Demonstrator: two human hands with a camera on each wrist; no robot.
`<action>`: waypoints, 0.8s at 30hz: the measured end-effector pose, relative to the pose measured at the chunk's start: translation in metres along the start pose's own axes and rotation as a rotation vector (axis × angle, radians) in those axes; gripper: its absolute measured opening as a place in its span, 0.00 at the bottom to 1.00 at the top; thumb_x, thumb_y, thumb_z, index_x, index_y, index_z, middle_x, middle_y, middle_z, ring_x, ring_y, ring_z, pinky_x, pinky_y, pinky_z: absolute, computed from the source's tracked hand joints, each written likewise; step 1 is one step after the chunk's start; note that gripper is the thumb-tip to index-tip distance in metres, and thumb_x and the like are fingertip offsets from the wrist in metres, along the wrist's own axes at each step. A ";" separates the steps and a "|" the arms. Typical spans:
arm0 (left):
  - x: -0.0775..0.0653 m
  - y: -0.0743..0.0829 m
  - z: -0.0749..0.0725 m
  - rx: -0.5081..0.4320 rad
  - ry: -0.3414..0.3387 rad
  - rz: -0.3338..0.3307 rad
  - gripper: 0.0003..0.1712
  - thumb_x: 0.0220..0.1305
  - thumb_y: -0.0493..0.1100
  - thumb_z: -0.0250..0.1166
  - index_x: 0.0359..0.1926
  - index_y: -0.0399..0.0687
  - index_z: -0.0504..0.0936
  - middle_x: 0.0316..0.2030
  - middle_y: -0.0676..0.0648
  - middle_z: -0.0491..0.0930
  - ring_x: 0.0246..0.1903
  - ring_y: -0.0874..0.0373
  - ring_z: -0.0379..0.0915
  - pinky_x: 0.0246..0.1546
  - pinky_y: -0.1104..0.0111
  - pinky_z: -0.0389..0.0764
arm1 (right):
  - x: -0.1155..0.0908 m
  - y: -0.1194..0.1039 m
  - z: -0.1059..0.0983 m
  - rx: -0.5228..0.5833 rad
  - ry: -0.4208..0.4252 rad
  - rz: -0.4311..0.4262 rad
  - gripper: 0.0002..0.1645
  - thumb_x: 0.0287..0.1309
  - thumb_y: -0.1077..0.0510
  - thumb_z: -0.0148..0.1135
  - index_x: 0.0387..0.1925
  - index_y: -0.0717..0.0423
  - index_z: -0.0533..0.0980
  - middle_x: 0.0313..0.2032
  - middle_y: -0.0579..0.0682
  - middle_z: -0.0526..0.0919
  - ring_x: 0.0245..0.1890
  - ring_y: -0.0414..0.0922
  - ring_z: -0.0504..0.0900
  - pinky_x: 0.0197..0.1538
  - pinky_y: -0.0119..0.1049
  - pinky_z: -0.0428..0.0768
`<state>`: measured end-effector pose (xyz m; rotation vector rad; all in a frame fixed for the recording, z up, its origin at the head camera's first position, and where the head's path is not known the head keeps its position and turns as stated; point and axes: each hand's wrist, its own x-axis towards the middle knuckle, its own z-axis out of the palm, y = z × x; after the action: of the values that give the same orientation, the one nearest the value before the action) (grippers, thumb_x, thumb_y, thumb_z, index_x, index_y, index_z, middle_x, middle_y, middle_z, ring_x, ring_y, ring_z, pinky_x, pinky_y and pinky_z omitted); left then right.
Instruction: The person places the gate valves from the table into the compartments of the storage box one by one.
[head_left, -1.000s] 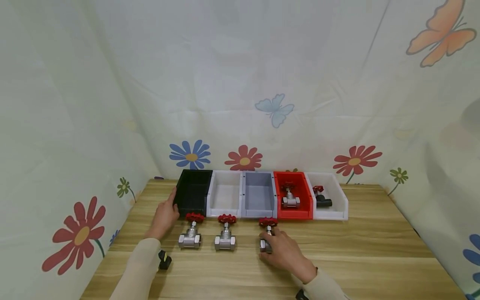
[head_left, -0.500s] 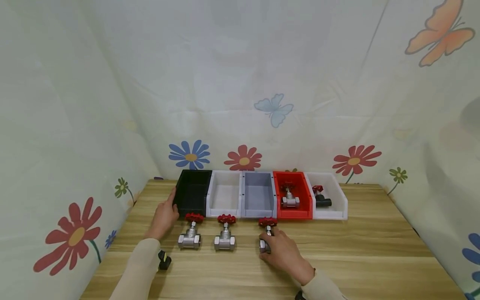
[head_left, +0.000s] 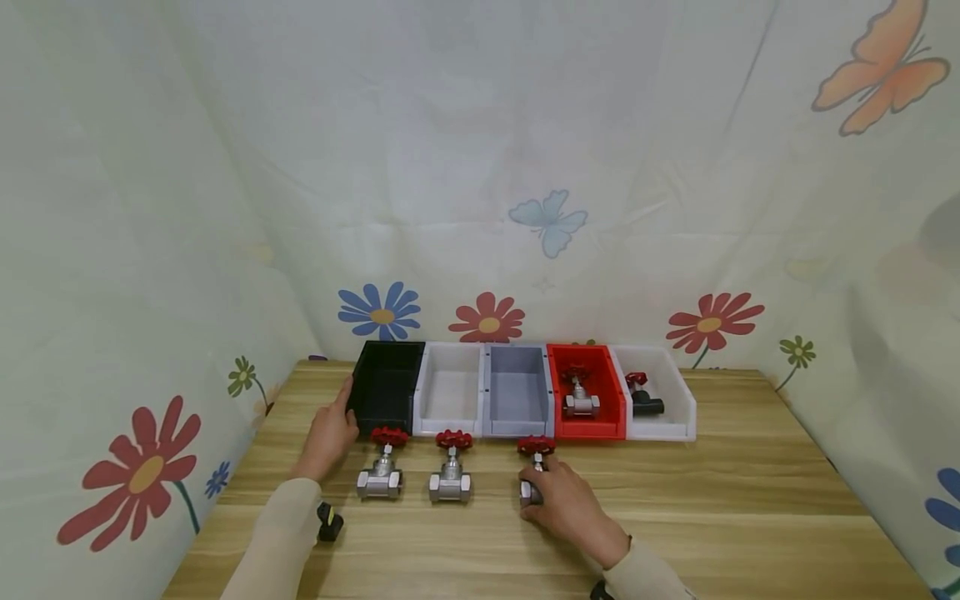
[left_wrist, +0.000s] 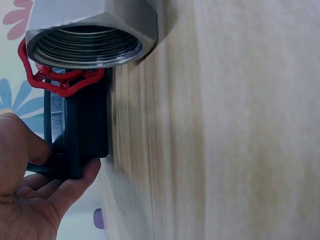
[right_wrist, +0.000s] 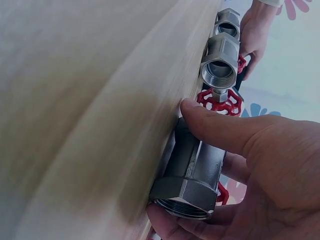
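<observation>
My right hand [head_left: 570,508] holds a silver gate valve [head_left: 529,492] with a red handwheel, which lies on the table in front of the grey bin [head_left: 517,392]. In the right wrist view the thumb and fingers wrap around the valve body [right_wrist: 195,160]. My left hand [head_left: 327,433] grips the outer left side of the black bin [head_left: 386,383]; the left wrist view has its thumb and fingers pinching the bin's edge [left_wrist: 70,165]. Between the hands lie two similar valves, a left valve [head_left: 380,481] and a middle valve [head_left: 451,483], with their handwheels towards the bins.
The bins stand side by side at the back of the wooden table [head_left: 450,558]. A white bin [head_left: 450,392] is beside the black one. The red bin [head_left: 600,429] contains a silver valve [head_left: 579,400]. A dark valve [head_left: 645,402] with a red handle lies in the right white bin [head_left: 678,429].
</observation>
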<state>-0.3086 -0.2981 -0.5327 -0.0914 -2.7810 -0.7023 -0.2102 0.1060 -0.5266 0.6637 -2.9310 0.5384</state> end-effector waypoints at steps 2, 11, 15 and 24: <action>0.000 0.000 0.000 0.004 0.003 -0.001 0.37 0.65 0.32 0.52 0.75 0.36 0.55 0.14 0.41 0.71 0.16 0.51 0.63 0.25 0.55 0.70 | 0.000 0.001 0.001 0.005 0.000 -0.001 0.27 0.37 0.50 0.81 0.43 0.47 0.82 0.41 0.54 0.79 0.39 0.50 0.79 0.37 0.45 0.78; 0.000 0.002 0.000 -0.001 0.020 -0.010 0.37 0.64 0.32 0.52 0.74 0.36 0.56 0.15 0.38 0.73 0.17 0.48 0.67 0.28 0.49 0.74 | 0.000 0.002 -0.003 0.017 0.006 -0.028 0.27 0.36 0.51 0.81 0.43 0.48 0.82 0.39 0.54 0.80 0.37 0.49 0.79 0.37 0.43 0.77; 0.001 0.002 -0.001 -0.001 0.008 -0.009 0.37 0.65 0.32 0.52 0.74 0.36 0.55 0.14 0.39 0.72 0.16 0.50 0.65 0.26 0.52 0.72 | 0.002 0.003 -0.005 0.022 -0.027 -0.018 0.28 0.37 0.50 0.81 0.44 0.49 0.83 0.38 0.52 0.79 0.36 0.47 0.78 0.37 0.42 0.76; 0.000 0.005 -0.003 0.000 0.005 -0.016 0.37 0.65 0.32 0.52 0.75 0.36 0.55 0.15 0.39 0.72 0.17 0.50 0.66 0.27 0.51 0.73 | 0.000 0.002 -0.010 0.041 -0.058 -0.011 0.29 0.36 0.49 0.81 0.45 0.49 0.83 0.38 0.51 0.79 0.36 0.46 0.77 0.37 0.41 0.75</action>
<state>-0.3072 -0.2953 -0.5277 -0.0680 -2.7800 -0.7060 -0.2108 0.1113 -0.5174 0.7122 -2.9756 0.5886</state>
